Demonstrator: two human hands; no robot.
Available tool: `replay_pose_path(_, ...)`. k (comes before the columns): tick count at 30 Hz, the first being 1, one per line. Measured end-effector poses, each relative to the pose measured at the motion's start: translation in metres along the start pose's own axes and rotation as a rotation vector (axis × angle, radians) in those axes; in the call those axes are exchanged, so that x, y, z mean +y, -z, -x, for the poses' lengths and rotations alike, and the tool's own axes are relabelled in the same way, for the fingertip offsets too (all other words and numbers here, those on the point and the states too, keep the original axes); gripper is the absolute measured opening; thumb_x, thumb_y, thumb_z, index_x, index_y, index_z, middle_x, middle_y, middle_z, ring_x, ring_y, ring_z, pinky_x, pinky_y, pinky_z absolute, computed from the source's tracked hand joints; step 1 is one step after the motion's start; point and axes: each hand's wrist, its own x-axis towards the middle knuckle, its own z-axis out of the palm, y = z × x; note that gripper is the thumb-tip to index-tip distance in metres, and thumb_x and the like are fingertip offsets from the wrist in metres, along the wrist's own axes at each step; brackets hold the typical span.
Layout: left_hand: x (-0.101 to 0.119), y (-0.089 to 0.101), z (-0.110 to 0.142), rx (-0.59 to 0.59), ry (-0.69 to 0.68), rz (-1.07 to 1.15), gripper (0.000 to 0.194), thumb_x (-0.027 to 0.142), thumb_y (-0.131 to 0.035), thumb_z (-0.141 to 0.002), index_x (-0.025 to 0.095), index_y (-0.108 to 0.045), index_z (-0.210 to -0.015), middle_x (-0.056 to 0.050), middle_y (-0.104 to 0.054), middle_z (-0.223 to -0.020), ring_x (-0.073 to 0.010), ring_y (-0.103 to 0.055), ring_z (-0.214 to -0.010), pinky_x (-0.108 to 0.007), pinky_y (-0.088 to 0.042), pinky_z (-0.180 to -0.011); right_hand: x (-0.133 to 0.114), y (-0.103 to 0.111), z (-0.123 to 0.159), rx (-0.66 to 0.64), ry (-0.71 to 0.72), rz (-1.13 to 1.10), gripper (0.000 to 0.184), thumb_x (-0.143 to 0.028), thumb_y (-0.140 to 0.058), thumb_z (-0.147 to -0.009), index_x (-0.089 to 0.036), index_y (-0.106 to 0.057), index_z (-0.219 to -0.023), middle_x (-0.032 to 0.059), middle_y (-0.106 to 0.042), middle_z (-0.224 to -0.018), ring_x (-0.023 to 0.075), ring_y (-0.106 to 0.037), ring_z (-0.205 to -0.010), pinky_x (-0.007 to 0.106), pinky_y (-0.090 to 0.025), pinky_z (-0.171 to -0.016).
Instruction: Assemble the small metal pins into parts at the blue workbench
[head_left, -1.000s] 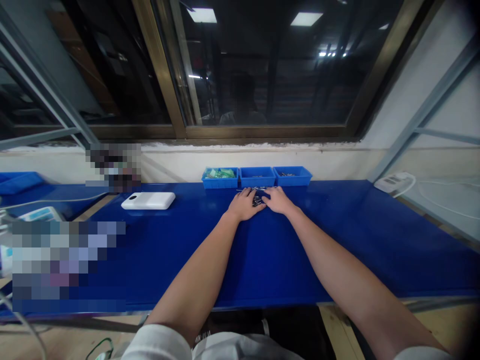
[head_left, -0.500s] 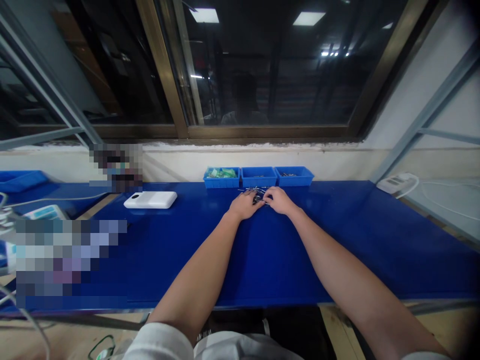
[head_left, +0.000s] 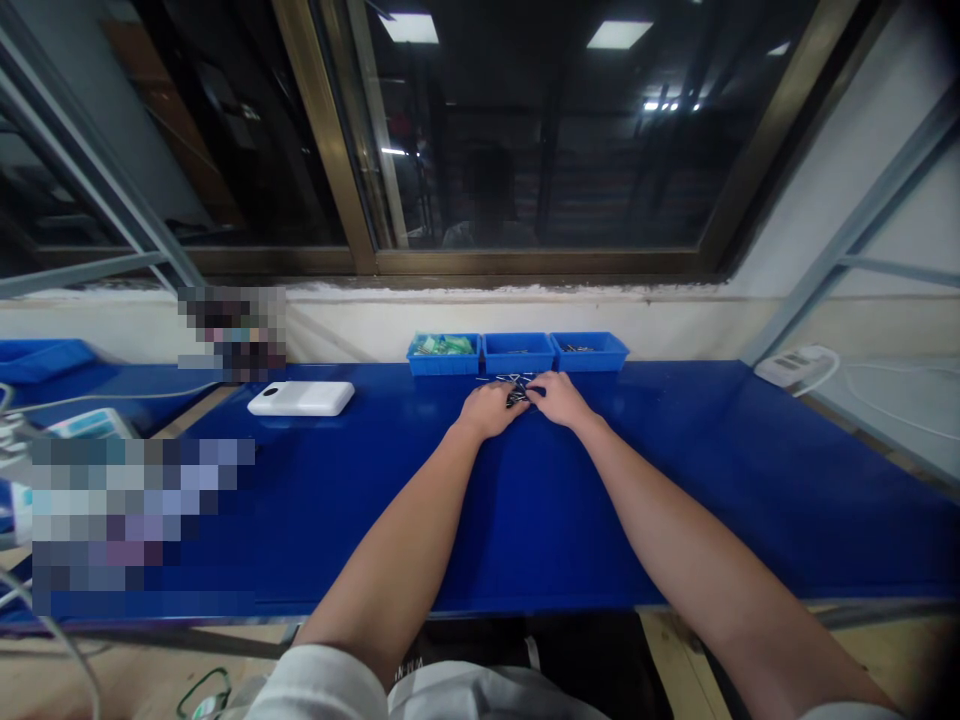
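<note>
A small pile of thin metal pieces point(head_left: 517, 396), some silvery and some dark, lies on the blue table between my hands. My left hand point(head_left: 486, 409) curls around the left side of the pile, and dark pieces show between its fingers and thumb. From the right, my right hand point(head_left: 559, 398) bends its fingers and thumb together at the pile's edge, on thin pieces. The exact kind of these pieces is too small to make out. A few silvery ones lie loose just beyond my fingertips.
Behind the pile stand a blue bin with green-wrapped items point(head_left: 444, 352), a middle blue bin point(head_left: 517, 362) and a right blue bin point(head_left: 590, 360) with small metal pieces. A white oblong device point(head_left: 301, 398) lies left on the blue table point(head_left: 540, 530). A white power strip point(head_left: 791, 366) sits at far right.
My right hand's fingers have drawn together from a more spread pose and work at the pile's right edge. My left hand stays nearly in place, while loose pieces beyond it have shifted.
</note>
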Motion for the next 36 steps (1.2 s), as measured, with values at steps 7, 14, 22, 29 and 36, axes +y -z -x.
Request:
replay_pose_path(7, 0.002, 0.002, -0.001, -0.008, -0.005, 0.003, 0.039, 0.050, -0.045, -0.086, 0.024, -0.061, -0.111, -0.006, -0.066, -0.112, -0.0240, -0.061, -0.102, -0.033, -0.047, -0.084, -0.004, 0.003, 0.000, 0.066, -0.049, -0.053, 0.016, -0.028, -0.058, -0.078, -0.023, -0.073, -0.080, 0.0046, -0.067, -0.087, 0.0184, -0.058, -0.087, 0.031, -0.040, -0.085)
replay_pose_path(14, 0.001, 0.001, -0.002, -0.010, -0.005, 0.027, 0.037, 0.048, -0.047, -0.087, 0.025, -0.061, -0.112, -0.006, -0.065, -0.114, -0.0231, -0.060, -0.105, -0.033, -0.046, -0.087, -0.009, 0.003, 0.001, 0.057, -0.081, 0.024, 0.019, -0.019, -0.051, -0.079, -0.019, -0.069, -0.072, 0.0070, -0.064, -0.086, 0.0184, -0.057, -0.084, 0.029, -0.041, -0.082)
replay_pose_path(22, -0.001, 0.000, -0.004, 0.135, -0.022, 0.053, 0.038, 0.038, -0.051, -0.087, 0.017, -0.056, -0.119, -0.009, -0.062, -0.118, -0.0212, -0.057, -0.109, -0.033, -0.040, -0.097, -0.009, 0.019, 0.005, 0.075, -0.133, -0.004, 0.017, -0.006, -0.050, -0.067, -0.018, -0.061, -0.064, 0.0081, -0.060, -0.083, 0.0211, -0.055, -0.084, 0.029, -0.040, -0.076)
replay_pose_path(29, 0.003, 0.006, -0.004, 0.159, -0.072, 0.075, 0.025, 0.031, -0.044, -0.091, 0.021, -0.066, -0.096, -0.006, -0.066, -0.095, -0.0184, -0.059, -0.093, -0.033, -0.042, -0.089, -0.012, 0.026, 0.006, 0.054, -0.051, -0.208, 0.017, -0.013, -0.045, -0.074, -0.018, -0.059, -0.067, 0.0029, -0.061, -0.075, 0.0155, -0.054, -0.070, 0.027, -0.039, -0.067)
replay_pose_path(36, 0.008, 0.003, -0.003, 0.206, 0.041, 0.068, 0.019, 0.022, -0.042, -0.091, 0.019, -0.061, -0.091, -0.005, -0.063, -0.096, -0.0187, -0.056, -0.096, -0.036, -0.035, -0.089, -0.016, 0.021, 0.006, 0.053, -0.142, -0.547, 0.010, -0.020, -0.049, -0.074, -0.018, -0.059, -0.073, 0.0023, -0.066, -0.070, 0.0156, -0.059, -0.067, 0.027, -0.043, -0.065)
